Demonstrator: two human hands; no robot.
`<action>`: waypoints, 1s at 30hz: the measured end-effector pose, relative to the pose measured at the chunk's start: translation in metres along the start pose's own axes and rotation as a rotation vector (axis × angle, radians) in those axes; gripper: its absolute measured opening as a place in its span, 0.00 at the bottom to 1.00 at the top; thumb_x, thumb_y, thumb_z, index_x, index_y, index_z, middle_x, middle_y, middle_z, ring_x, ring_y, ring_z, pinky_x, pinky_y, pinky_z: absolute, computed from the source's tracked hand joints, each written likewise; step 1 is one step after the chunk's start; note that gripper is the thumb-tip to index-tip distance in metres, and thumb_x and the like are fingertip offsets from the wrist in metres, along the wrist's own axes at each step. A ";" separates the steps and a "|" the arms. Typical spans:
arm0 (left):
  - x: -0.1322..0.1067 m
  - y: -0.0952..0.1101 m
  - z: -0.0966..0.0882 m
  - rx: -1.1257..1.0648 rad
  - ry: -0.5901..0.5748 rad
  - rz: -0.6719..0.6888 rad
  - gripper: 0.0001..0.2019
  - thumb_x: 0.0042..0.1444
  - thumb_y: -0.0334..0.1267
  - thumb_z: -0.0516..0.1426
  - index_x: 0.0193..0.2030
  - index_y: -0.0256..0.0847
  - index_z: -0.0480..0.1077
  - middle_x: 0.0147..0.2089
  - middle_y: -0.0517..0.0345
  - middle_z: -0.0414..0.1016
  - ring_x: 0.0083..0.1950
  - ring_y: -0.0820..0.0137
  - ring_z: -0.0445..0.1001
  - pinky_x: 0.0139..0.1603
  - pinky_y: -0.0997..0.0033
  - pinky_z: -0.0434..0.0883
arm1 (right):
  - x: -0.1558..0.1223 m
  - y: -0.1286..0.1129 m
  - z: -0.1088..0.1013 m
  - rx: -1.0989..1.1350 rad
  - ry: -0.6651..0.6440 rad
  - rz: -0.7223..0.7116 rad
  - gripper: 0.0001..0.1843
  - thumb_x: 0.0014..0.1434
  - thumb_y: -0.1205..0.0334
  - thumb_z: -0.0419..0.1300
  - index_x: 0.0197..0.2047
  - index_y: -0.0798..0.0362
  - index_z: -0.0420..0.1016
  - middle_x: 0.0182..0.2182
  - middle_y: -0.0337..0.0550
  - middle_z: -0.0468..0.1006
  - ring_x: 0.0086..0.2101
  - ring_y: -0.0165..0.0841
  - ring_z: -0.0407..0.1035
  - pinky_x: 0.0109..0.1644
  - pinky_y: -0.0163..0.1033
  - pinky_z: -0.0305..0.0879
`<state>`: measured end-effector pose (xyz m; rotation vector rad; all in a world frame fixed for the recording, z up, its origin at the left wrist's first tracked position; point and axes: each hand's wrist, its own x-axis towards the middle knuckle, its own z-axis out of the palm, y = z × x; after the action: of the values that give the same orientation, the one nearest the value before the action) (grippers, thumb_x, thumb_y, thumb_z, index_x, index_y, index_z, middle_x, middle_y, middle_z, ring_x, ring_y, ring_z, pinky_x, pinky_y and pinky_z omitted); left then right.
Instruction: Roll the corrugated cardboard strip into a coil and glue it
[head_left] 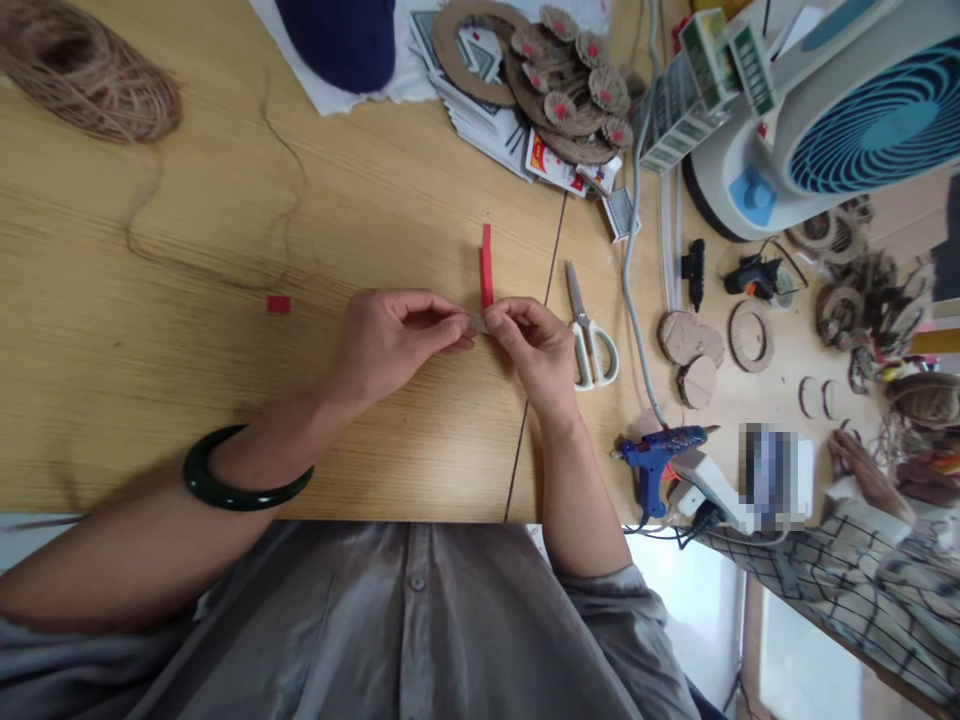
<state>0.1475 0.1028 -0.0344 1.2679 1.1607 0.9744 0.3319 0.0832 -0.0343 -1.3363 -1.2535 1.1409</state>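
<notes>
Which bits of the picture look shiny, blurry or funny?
Head view: glare on the table; glints on the dark bracelet; blocky squares hide something at right; the fan looks stretched near the edge; the tiny piece between the fingers is too unclear to name.

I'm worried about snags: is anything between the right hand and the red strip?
Nothing visible is. The red strip runs right up to the right hand at its thumb, though whether it is pinched there is unclear. The scissors lie on the hand's other side, with the grey cord beyond them.
</notes>
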 end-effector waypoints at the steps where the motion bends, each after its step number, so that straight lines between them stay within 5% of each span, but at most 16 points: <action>1: 0.000 -0.001 0.001 -0.029 0.002 -0.003 0.04 0.57 0.42 0.68 0.35 0.47 0.85 0.34 0.60 0.89 0.36 0.64 0.88 0.41 0.67 0.85 | 0.000 0.000 0.000 -0.009 -0.003 0.014 0.20 0.61 0.40 0.73 0.40 0.48 0.81 0.35 0.39 0.83 0.35 0.31 0.75 0.41 0.39 0.75; 11: -0.001 -0.001 0.000 0.005 0.014 0.050 0.04 0.59 0.40 0.67 0.34 0.47 0.84 0.36 0.60 0.89 0.39 0.63 0.88 0.44 0.65 0.86 | -0.001 0.000 0.004 -0.091 -0.040 0.036 0.20 0.62 0.39 0.71 0.39 0.48 0.79 0.35 0.39 0.81 0.31 0.30 0.69 0.34 0.39 0.71; 24: -0.004 -0.001 0.001 0.159 0.042 0.095 0.04 0.57 0.42 0.68 0.36 0.50 0.86 0.38 0.61 0.90 0.39 0.63 0.88 0.43 0.66 0.85 | -0.001 0.004 0.003 -0.125 -0.064 0.013 0.11 0.66 0.51 0.70 0.41 0.49 0.80 0.40 0.42 0.85 0.40 0.34 0.77 0.46 0.42 0.77; 30: -0.007 -0.002 0.002 0.204 0.047 0.125 0.05 0.60 0.43 0.67 0.37 0.49 0.86 0.37 0.61 0.90 0.38 0.64 0.87 0.42 0.68 0.84 | -0.002 0.005 0.007 -0.140 -0.048 0.003 0.10 0.65 0.52 0.69 0.39 0.48 0.78 0.35 0.38 0.81 0.34 0.32 0.73 0.39 0.39 0.73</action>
<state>0.1486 0.0956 -0.0360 1.5015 1.2537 1.0011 0.3260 0.0815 -0.0399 -1.4214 -1.3881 1.1100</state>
